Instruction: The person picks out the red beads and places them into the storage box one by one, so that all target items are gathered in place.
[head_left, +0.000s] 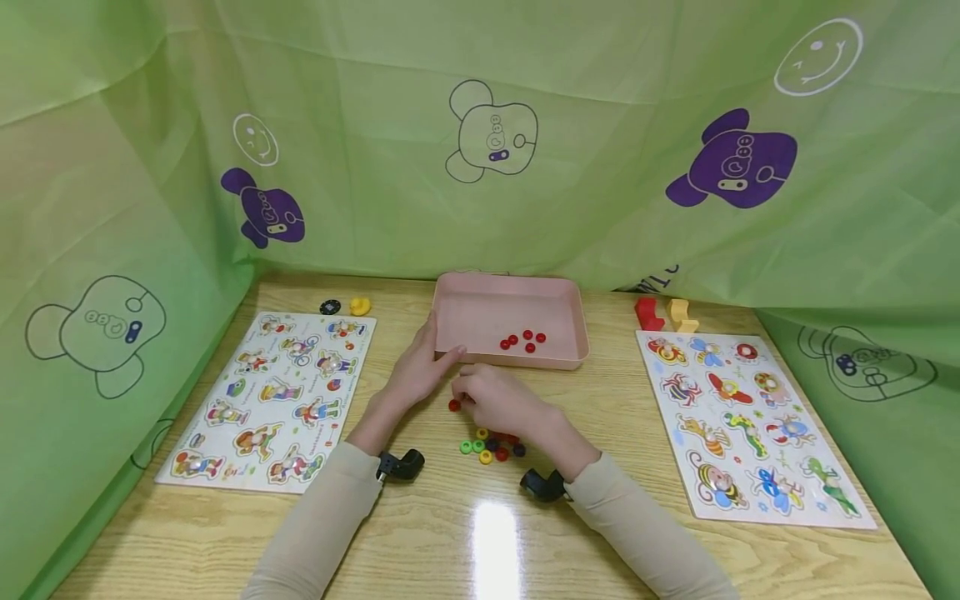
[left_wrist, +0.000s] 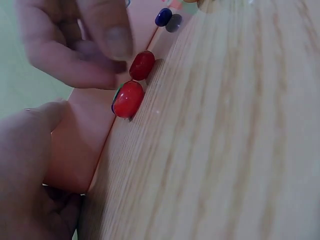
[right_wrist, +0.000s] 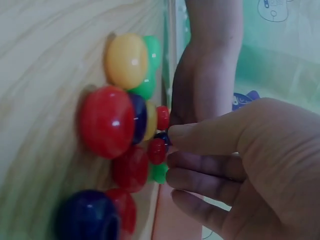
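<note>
A pink tray point(head_left: 510, 361) stands at the back middle, with several red beads point(head_left: 530, 335) inside. My left hand point(head_left: 417, 367) grips its front left corner, thumb by the front rim and fingers along the side. In the left wrist view the thumb lies against the tray wall point(left_wrist: 90, 135). My right hand point(head_left: 495, 398) reaches down in front of the tray, fingers bent. Its fingertips are right at a red bead point(head_left: 454, 405) and, in the right wrist view, a dark blue bead point(right_wrist: 161, 136). Near the right wrist lie loose beads point(head_left: 486, 457) in red, yellow, green and dark blue.
A puzzle board with figures point(head_left: 262, 400) lies at the left, an insect puzzle board point(head_left: 742, 425) at the right. Behind them are a yellow toy point(head_left: 360, 307), a black disc point(head_left: 330, 307), a red block point(head_left: 648, 314) and a yellow block point(head_left: 681, 316). Green curtains point(head_left: 360, 167) enclose the table.
</note>
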